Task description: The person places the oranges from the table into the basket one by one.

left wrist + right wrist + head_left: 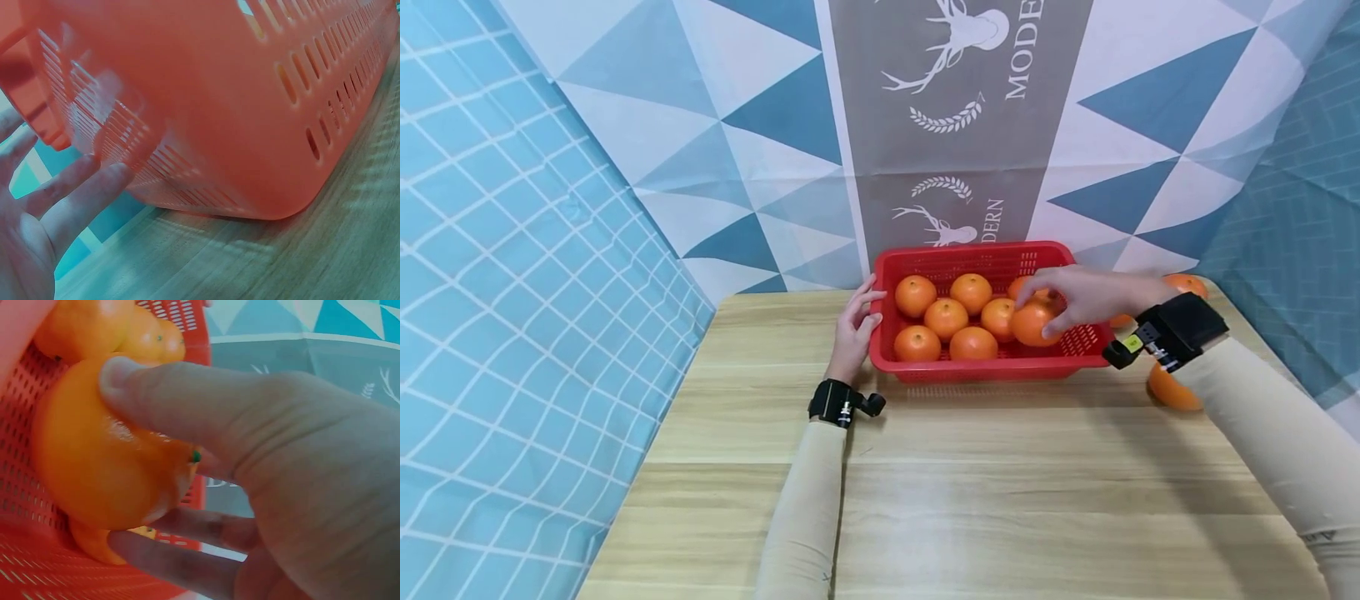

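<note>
Head view showed the right hand (1086, 293) right of centre, fingers curled round an orange (1032, 323) (thumb on top). It sat inside the red basket (985, 367). The left hand (855, 323), fingers straight, touched the basket's left wall.

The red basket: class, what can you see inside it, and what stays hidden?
Inside the red basket lie several oranges; the right hand grips one orange. That hand covers whatever lies beneath it.

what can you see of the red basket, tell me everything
The red basket is a shallow rectangular plastic crate with slotted walls and a perforated floor, upright at the back of the wooden table. It holds several oranges. The left hand rests against its left end; the right hand reaches inside, gripping an orange.
</note>
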`<state>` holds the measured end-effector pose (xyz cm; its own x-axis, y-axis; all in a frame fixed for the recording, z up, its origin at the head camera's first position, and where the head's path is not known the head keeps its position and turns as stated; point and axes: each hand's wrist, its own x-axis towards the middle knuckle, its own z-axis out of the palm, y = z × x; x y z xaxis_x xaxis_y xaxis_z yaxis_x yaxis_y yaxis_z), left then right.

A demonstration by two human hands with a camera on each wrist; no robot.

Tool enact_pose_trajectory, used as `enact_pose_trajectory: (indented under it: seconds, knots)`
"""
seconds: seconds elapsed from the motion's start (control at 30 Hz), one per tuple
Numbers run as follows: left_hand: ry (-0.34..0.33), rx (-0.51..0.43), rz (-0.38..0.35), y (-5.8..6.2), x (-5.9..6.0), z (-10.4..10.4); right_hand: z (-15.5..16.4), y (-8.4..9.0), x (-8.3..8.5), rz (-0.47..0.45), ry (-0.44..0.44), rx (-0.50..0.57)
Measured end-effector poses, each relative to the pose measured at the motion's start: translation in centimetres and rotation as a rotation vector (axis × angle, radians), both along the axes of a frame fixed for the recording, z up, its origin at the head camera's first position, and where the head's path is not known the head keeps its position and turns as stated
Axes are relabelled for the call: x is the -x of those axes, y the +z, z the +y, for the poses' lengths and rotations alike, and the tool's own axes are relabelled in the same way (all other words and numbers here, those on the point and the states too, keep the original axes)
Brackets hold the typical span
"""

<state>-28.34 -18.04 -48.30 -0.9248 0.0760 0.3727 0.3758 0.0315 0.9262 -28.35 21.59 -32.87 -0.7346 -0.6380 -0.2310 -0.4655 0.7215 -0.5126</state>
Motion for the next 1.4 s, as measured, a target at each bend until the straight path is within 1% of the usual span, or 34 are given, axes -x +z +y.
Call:
enact_pose_trajectory:
  seconds: [0.17, 0.4, 0.6, 0.7, 0.87, 0.9, 0.97, 1.0, 1.1, 1.13, 1.2, 1.23, 1.4]
  knots:
    - [-0.006, 0.004, 0.007, 0.0, 0.2, 0.2, -0.2, -0.3, 0.2, -0.070, -0.019, -0.059]
    - [-0.009, -0.006, 0.009, -0.2, 0.2, 0.2, -0.1, -1.4, 0.6, -0.050, -0.002, -0.164]
    - [-0.012, -0.005, 0.002, -0.2, 0.1, 0.2, -0.5, -2.6, 0.9, -0.063, 0.026, -0.175]
    - [-0.010, -0.011, 0.004, -0.1, 0.1, 0.1, -0.9, -2.7, 0.8, -0.044, 0.048, -0.189]
    - [-0.011, 0.000, 0.019, 0.0, 0.1, 0.0, -1.7, -2.2, 0.7, -0.040, 0.064, -0.227]
    - [-0.015, -0.007, 0.030, -0.3, 0.3, -0.1, -1.8, -2.1, 0.6, -0.041, 0.068, -0.232]
    - [-0.028, -0.016, 0.044, -0.5, 0.4, -0.2, -1.9, -2.0, 0.6, -0.042, 0.070, -0.237]
    - [-0.035, -0.029, 0.056, -0.9, 0.8, -0.4, -2.0, -2.0, 0.5, -0.040, 0.072, -0.238]
    - [-0.042, -0.036, 0.069, -1.1, 0.9, -0.5, -2.0, -2.0, 0.5, -0.039, 0.070, -0.235]
    - [-0.040, -0.030, 0.065, -0.9, 0.7, -0.5, -1.9, -2.1, 0.4, -0.039, 0.067, -0.233]
    - [-0.027, -0.018, 0.059, -0.9, 0.7, -0.4, -1.8, -2.2, 0.3, -0.045, 0.054, -0.232]
    - [-0.019, -0.003, 0.049, -0.5, 0.4, -0.3, -1.8, -2.3, 0.3, -0.050, 0.047, -0.231]
    - [-0.006, 0.010, 0.013, -0.1, 0.2, 0.0, -1.7, -2.3, 0.1, -0.039, 0.030, -0.235]
